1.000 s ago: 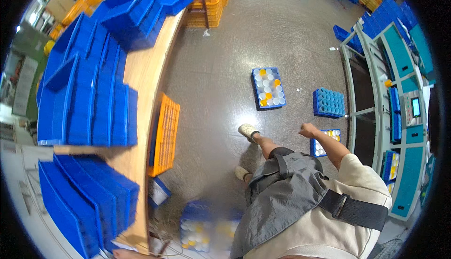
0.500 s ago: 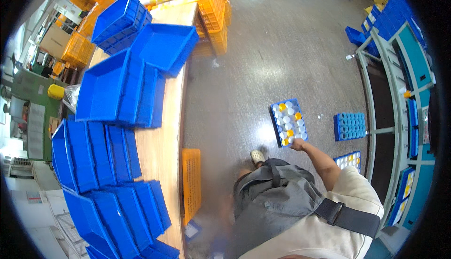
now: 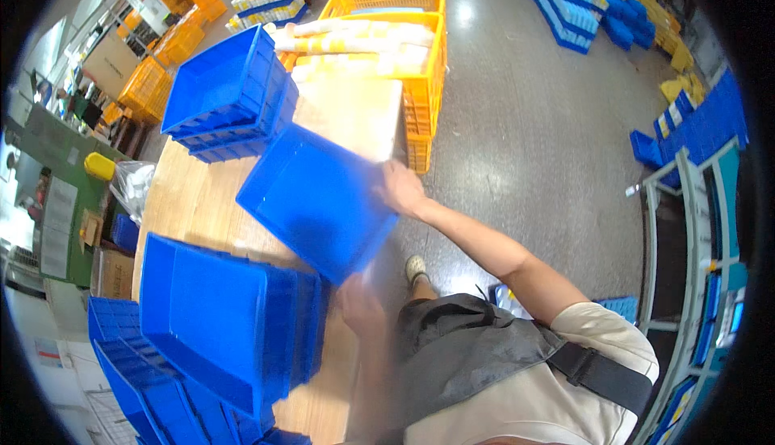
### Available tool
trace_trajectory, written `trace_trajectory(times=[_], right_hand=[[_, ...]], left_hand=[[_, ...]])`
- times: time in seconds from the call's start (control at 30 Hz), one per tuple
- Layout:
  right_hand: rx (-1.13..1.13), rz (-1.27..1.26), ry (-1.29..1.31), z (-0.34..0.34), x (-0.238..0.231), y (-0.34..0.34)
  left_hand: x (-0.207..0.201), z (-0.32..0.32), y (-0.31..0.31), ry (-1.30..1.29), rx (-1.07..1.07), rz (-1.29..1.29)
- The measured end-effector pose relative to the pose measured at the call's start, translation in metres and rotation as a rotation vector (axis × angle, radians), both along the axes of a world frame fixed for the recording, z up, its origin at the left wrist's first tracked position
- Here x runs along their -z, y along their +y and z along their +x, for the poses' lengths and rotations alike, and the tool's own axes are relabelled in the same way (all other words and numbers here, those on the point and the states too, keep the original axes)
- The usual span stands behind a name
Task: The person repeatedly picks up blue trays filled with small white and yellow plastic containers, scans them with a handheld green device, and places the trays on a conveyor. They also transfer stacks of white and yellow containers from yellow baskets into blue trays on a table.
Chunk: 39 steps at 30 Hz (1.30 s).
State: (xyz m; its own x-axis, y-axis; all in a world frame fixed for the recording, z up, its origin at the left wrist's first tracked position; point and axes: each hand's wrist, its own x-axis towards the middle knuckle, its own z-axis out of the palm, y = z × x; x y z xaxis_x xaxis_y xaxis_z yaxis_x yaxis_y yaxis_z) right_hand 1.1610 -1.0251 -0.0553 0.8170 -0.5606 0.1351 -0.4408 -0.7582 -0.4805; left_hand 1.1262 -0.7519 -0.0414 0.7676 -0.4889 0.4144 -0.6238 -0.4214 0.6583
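A shallow blue plastic tray [image 3: 319, 203] hangs tilted over the edge of the wooden table. My right hand [image 3: 401, 189] is closed on its far right edge. At the near corner of the same tray is my left hand [image 3: 361, 306], blurred, its fingers seemingly wrapped round the rim. Nothing lies inside the tray. Just to the near left stands a stack of nested blue trays [image 3: 210, 324], and farther off another blue stack [image 3: 226, 90] rests on the table.
The wooden table [image 3: 194, 203] runs along my left. Beyond it stands an orange crate [image 3: 424, 94] holding white and yellow rolled bundles [image 3: 363, 37]. A grey-green rack [image 3: 702, 219] is on the right. My shoe [image 3: 416, 267] is on the grey floor [image 3: 508, 122].
My right hand has left the filled tray on the floor and come up left to the empty blue tray. My left hand has come into view beside it. The view has swung left.
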Motion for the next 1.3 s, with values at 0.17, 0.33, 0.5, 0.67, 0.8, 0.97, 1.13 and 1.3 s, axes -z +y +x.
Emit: trace_trajectory(times=[0.17,0.33,0.5,0.67,0.8,0.97,1.13,1.3], right_hand=[[-0.163,0.496,0.45,0.086,0.011,-0.078],[-0.318,0.619,0.206,0.078,-0.033,-0.117],[-0.921,0.206,-0.286,0.102,-0.065,-0.194],[-1.047,0.391,0.025,0.159,-0.087,-0.32],[-1.02,0.747,0.454,0.25,-0.019,-0.412],[-0.503,-0.285,-0.085,0.371,0.142,-0.479],[-0.368,-0.121,0.078,0.407,0.139,-0.5],[-0.637,1.323,0.088,0.346,0.036,-0.424]], left_hand=[[-0.007,0.116,-0.082,0.059,-0.305,0.105],[0.019,0.17,-0.113,0.197,-0.924,0.167],[0.033,0.186,-0.157,0.449,-0.944,-0.72],[0.004,0.159,-0.276,0.431,-1.219,-0.425],[0.014,0.159,-0.353,0.537,-1.27,0.299],[0.057,0.17,-0.417,0.711,-1.204,0.351],[0.047,0.172,-0.432,0.803,-1.206,0.484],[0.039,0.175,-0.436,0.799,-1.25,0.47]])
